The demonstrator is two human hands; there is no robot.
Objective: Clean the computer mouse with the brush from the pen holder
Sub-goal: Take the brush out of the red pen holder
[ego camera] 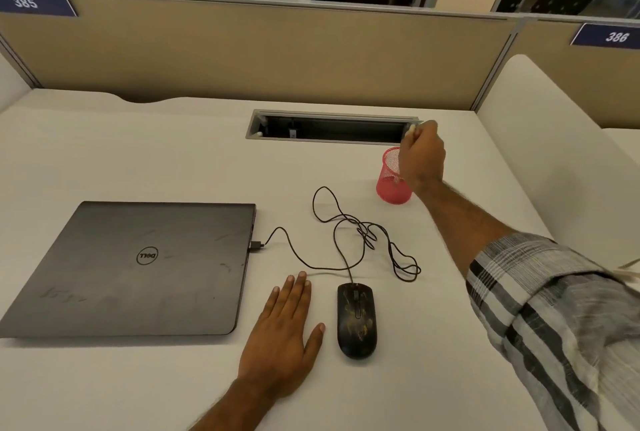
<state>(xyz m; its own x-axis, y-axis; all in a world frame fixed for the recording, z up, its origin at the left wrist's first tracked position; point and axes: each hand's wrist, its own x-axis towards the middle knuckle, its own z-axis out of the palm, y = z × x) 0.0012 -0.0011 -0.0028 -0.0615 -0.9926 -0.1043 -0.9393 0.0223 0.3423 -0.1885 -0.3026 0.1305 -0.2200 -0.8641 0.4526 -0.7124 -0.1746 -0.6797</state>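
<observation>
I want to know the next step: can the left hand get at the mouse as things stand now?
Probably yes. The left hand lies flat on the desk just beside the mouse, with nothing between them.

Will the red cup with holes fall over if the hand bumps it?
Probably. The red mesh pen holder looks thin and light and stands tall on the smooth desk, so a bump from the right hand might tip it or slide it.
</observation>
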